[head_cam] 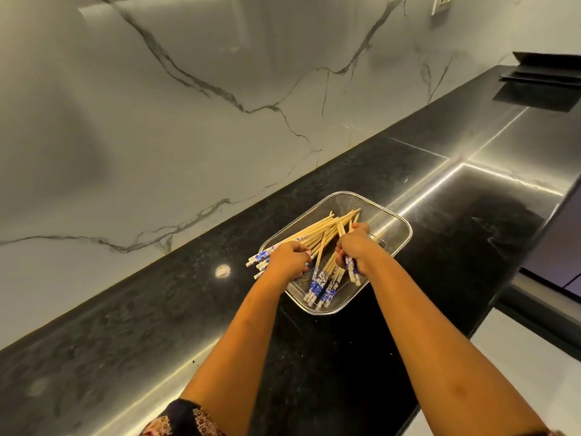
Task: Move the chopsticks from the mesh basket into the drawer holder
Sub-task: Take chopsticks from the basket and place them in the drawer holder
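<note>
Reaching into one mesh basket (396,228), both hands work the chopsticks (320,231): right hand (353,249) clamped around a small bundle, left hand (287,259) curled over others. Dozens lie piled, too tangled to count, on the black counter (330,357).

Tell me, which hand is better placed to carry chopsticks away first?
Probably the right hand: its grip is already closed around a bundle of chopsticks inside the mesh basket. The left hand rests on chopsticks sticking over the basket's left rim, its fingers curled but less clearly gripping.
</note>
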